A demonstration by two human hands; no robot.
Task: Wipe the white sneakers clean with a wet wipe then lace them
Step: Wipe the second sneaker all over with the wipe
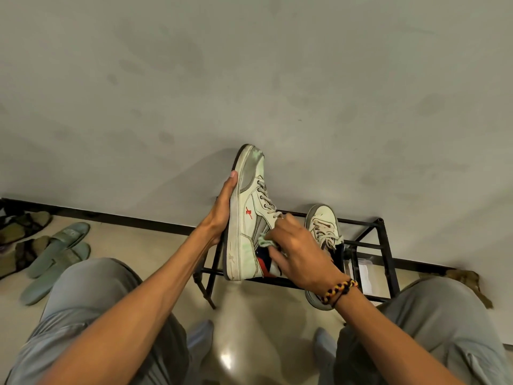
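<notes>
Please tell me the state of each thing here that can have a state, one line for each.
held sneaker: lifted, toe up, laced, still dirty
wet wipe: crumpled, pressed on the held sneaker's side
left hand: flat against the sole
right hand: grips the wipe
second sneaker: on the black rack, laced

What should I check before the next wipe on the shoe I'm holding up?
1. Shoe held steady: ok. The left hand lies flat along the sole of the raised sneaker.
2. Wipe in hand: ok. The right hand pinches the wet wipe against the sneaker's side, near the heel.
3. Dirt left to wipe: not ok. The toe cap looks grey and smudged.
4. Wipe wet enough: cannot tell.
5. Laces: not ok. They are threaded but hang loose and untied.
6. Other sneaker within reach: ok. It sits on the black rack, behind the right hand.
</notes>
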